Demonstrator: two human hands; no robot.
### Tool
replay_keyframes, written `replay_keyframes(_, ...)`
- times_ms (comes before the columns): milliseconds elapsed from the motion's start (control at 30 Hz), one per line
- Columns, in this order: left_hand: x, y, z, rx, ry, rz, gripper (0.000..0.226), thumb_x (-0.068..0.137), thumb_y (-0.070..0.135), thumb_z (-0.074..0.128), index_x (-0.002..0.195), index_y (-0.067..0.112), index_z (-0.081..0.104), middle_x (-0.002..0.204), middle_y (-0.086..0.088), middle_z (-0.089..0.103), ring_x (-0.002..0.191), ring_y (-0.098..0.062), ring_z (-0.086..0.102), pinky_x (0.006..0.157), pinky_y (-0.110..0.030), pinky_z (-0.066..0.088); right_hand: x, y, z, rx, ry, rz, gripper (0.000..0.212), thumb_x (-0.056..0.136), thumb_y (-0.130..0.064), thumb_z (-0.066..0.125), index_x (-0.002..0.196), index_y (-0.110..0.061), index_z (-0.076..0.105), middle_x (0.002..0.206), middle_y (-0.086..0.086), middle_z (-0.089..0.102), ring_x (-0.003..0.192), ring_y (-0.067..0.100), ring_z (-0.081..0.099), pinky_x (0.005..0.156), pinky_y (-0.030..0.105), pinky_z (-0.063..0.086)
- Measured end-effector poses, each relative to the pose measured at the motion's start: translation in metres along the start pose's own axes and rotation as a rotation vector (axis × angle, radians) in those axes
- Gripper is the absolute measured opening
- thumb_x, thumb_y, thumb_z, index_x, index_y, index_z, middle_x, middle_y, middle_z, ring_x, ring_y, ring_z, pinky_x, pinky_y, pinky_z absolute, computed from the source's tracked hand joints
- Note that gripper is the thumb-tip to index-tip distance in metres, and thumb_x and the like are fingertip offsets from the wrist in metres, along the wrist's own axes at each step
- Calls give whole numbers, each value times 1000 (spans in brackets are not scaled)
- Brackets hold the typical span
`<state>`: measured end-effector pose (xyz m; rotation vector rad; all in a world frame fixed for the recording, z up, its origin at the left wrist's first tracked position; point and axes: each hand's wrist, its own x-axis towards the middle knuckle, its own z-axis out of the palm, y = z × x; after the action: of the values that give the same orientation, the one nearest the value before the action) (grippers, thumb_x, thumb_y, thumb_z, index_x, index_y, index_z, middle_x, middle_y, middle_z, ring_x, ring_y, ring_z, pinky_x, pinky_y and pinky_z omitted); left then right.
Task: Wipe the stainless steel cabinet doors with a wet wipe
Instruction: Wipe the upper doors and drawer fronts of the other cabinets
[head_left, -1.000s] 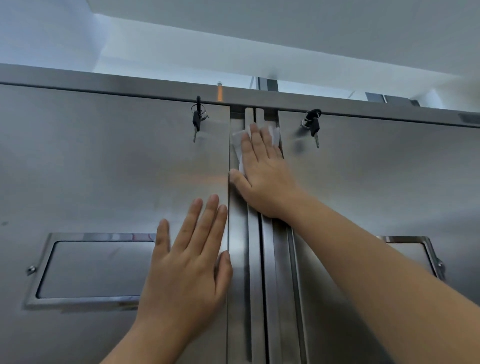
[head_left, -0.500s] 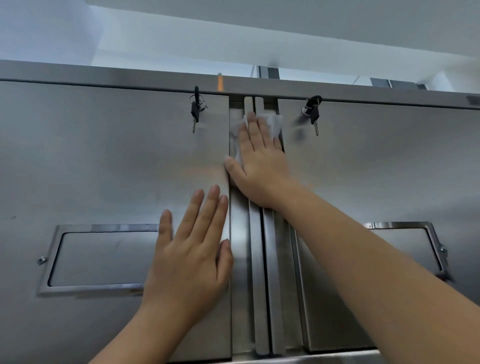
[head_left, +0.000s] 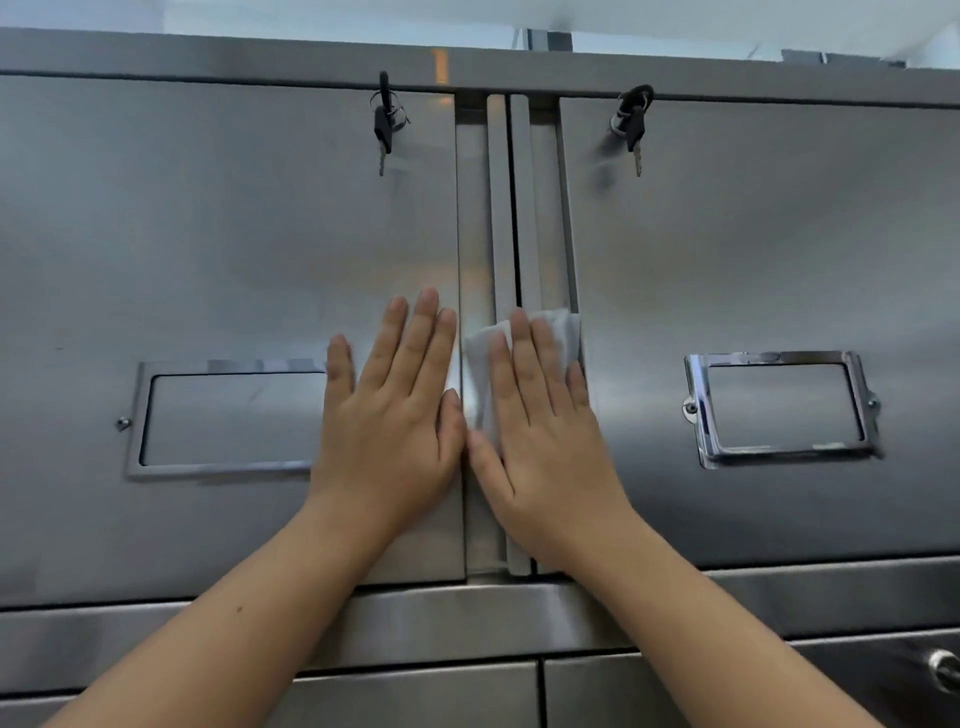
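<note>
The right hand (head_left: 545, 447) presses the wipe (head_left: 480, 358) under straight fingers (head_left: 522, 364), flat on the centre strip (head_left: 498, 208). The strip runs vertically, so strokes likely follow it. The left hand (head_left: 395, 421), also flat, braces the left door (head_left: 208, 234) just beside.

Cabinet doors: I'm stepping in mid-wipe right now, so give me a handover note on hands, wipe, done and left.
Left hand: flat, fingers straight, braced on the left door, over the end of its label frame.
Right hand: flat, pressing the wet wipe on the centre strips beside the right door.
Done: the wipe has come down the strips from the level of the keys in the last second.
Left: the strips' bottom stretch. I cannot tell whether the door faces have been wiped.
</note>
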<state>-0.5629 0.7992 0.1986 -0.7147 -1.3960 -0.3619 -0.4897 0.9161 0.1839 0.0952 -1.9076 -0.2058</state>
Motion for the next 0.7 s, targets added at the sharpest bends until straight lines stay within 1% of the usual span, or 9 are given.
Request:
replay_keyframes(100, -7, 1, 1, 12, 3, 21, 57, 89, 26, 28, 140, 3, 37, 148, -13, 32, 136, -30, 31, 108, -54, 17, -28, -6, 9, 31, 31, -2, 67, 88, -45, 17, 143, -15, -5, 153, 9, -13, 142, 23, -16, 115, 37, -11)
replay_keyframes(167, -13, 2, 0, 13, -7, 28, 57, 90, 26, 28, 141, 3, 36, 148, -13, 31, 136, -29, 30, 108, -50, 11, -43, -10, 14, 38, 67, 12, 69, 89, -42, 25, 146, -9, 4, 154, 13, -3, 143, 25, -8, 115, 40, -4)
replay_keyframes(233, -19, 2, -1, 17, -32, 33, 57, 91, 26, 27, 142, 3, 32, 150, -12, 28, 138, -27, 26, 109, -49, 7, -59, -15, 20, 23, 83, 25, 71, 89, -40, 29, 146, -2, 9, 154, 17, 4, 143, 26, -2, 113, 43, 3)
replay_keyframes(300, -25, 1, -3, 17, -60, 42, 57, 92, 26, 25, 144, 3, 29, 151, -12, 24, 140, -25, 21, 110, -48, 4, -74, -19, 24, -7, 86, 32, 72, 90, -40, 32, 146, 0, 12, 154, 19, 8, 142, 28, 2, 112, 45, 7)
replay_keyframes(400, -32, 0, -7, 20, -84, 63, 56, 92, 26, 24, 144, 3, 28, 151, -12, 24, 140, -25, 21, 110, -49, 3, -90, -23, 26, -29, 87, 37, 70, 90, -38, 33, 145, 1, 17, 153, 20, 12, 142, 29, 7, 113, 46, 7)
replay_keyframes(500, -41, -2, -10, 15, -111, 73, 56, 92, 25, 24, 144, 5, 28, 151, -11, 25, 140, -25, 21, 110, -50, 5, -100, -25, 26, -16, 65, 27, 68, 90, -37, 33, 144, 1, 17, 153, 20, 12, 142, 29, 7, 114, 45, 6)
replay_keyframes(600, -46, -4, -12, 5, -126, 79, 55, 93, 25, 24, 145, 7, 25, 152, -9, 22, 141, -23, 19, 111, -50, 4, -105, -25, 25, 0, 71, 22, 66, 90, -36, 35, 143, 1, 21, 151, 21, 16, 141, 30, 10, 114, 45, 9)
replay_keyframes(700, -47, -5, -12, -2, -129, 78, 55, 93, 25, 24, 146, 8, 24, 153, -6, 18, 141, -22, 17, 111, -48, 0, -106, -29, 26, 16, 75, 27, 67, 90, -37, 35, 142, 3, 20, 151, 23, 15, 141, 30, 8, 114, 45, 6)
